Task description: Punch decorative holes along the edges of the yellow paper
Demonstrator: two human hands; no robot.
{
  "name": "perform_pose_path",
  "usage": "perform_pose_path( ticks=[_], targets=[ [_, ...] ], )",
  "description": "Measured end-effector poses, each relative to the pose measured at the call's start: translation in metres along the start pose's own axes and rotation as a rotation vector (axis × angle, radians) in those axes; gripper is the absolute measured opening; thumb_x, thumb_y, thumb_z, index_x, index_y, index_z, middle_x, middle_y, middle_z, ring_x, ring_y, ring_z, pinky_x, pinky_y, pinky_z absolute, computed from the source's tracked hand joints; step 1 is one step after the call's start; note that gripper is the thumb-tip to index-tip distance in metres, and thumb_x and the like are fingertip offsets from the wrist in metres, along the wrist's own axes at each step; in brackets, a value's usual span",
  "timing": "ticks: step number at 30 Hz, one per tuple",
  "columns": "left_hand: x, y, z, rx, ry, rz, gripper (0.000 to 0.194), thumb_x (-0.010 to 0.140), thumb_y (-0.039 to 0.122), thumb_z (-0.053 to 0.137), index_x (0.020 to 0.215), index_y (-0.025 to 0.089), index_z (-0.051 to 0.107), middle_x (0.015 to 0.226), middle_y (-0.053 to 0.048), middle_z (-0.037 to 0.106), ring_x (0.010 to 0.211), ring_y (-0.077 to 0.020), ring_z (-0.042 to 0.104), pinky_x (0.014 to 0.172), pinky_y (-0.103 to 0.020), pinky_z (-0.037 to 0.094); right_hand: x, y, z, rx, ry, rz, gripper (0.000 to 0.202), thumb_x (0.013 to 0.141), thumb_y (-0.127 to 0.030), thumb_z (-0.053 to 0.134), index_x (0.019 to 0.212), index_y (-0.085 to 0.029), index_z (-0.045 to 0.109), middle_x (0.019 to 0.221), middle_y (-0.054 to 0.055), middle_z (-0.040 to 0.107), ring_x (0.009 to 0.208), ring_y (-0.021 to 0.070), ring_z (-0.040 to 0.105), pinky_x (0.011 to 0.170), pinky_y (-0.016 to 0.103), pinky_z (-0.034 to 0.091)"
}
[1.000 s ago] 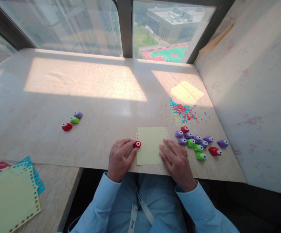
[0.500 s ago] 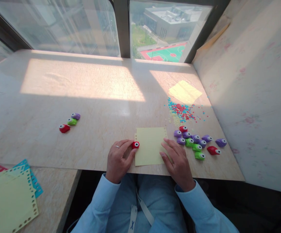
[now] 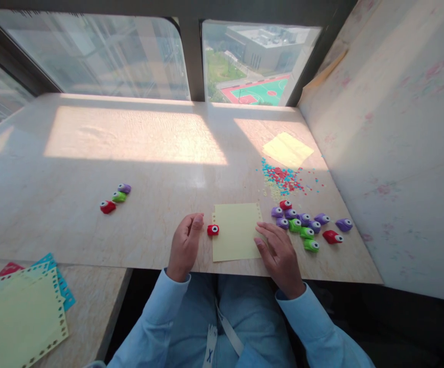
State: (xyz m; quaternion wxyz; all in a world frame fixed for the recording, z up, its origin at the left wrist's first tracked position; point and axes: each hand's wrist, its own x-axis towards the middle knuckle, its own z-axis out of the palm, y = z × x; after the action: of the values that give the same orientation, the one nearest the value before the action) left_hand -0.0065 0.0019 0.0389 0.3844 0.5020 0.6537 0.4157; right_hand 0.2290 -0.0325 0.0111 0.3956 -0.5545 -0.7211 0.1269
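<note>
A pale yellow sheet of paper (image 3: 237, 235) lies at the table's front edge, with small holes along its left and upper right margins. On its left edge sits a red craft paper punch (image 3: 213, 230) with a white and black top. My left hand (image 3: 184, 246) is just left of this punch, apart from it, thumb laid against the curled fingers and nothing seen in them. Fingers outstretched, my right hand (image 3: 279, 253) rests on the sheet's right edge.
Several purple, green and red punches (image 3: 306, 233) cluster at right. Behind them lie paper bits (image 3: 283, 178) and a yellow sheet (image 3: 288, 150). Three punches (image 3: 119, 197) stand at left. Hole-edged sheets (image 3: 18, 312) lie lower left. A wall (image 3: 398, 153) bounds the right side.
My left hand has let go of the red punch and drawn back a little to the left. My right hand stays on the paper. The view has tilted up slightly.
</note>
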Motion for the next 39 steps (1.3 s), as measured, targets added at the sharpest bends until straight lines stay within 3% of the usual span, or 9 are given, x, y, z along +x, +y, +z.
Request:
perform_pose_path(
  ticks=[7,14,25,34,39],
  targets=[
    [0.018,0.006,0.006,0.172,-0.12,-0.069,0.056,0.081,0.072,0.047,0.079,0.017,0.057,0.073,-0.004,0.062,0.069,-0.0189,0.058,0.064,-0.031,0.045,0.001,0.001,0.0,0.043,0.029,0.012,0.022,0.094,-0.025,0.054,0.112,-0.021,0.066,0.112,0.01,0.069,0.109,0.0241,0.061,0.098,0.047,0.047],
    [0.023,0.003,0.01,0.386,-0.132,-0.053,0.046,0.079,0.064,0.056,0.068,0.02,0.048,0.064,-0.002,0.058,0.062,-0.0171,0.054,0.057,-0.028,0.036,0.0,0.002,0.001,0.085,0.056,0.011,0.019,0.094,-0.025,0.054,0.108,-0.022,0.067,0.108,0.01,0.07,0.106,0.0235,0.062,0.095,0.046,0.049],
    [0.028,0.001,0.011,0.356,-0.218,-0.075,0.045,0.074,0.062,0.06,0.064,0.021,0.046,0.066,-0.006,0.066,0.063,-0.0182,0.057,0.06,-0.029,0.04,0.001,0.002,0.0,0.114,0.085,0.011,0.022,0.095,-0.029,0.051,0.103,-0.022,0.07,0.103,0.009,0.072,0.1,0.0238,0.065,0.092,0.045,0.051],
    [0.032,-0.001,0.011,0.453,-0.271,-0.067,0.043,0.077,0.059,0.057,0.061,0.02,0.046,0.062,-0.003,0.06,0.057,-0.0154,0.051,0.057,-0.028,0.035,0.0,0.003,0.001,0.136,0.093,0.021,0.02,0.095,-0.029,0.052,0.099,-0.021,0.07,0.101,0.01,0.071,0.098,0.0234,0.064,0.091,0.044,0.051],
    [0.037,0.0,0.015,0.484,-0.279,-0.115,0.034,0.08,0.051,0.06,0.073,0.02,0.049,0.068,-0.003,0.064,0.065,-0.017,0.057,0.062,-0.028,0.039,-0.001,0.005,0.002,0.136,0.092,0.018,0.02,0.095,-0.029,0.052,0.098,-0.021,0.07,0.1,0.009,0.072,0.097,0.023,0.064,0.09,0.044,0.051]
  ],
)
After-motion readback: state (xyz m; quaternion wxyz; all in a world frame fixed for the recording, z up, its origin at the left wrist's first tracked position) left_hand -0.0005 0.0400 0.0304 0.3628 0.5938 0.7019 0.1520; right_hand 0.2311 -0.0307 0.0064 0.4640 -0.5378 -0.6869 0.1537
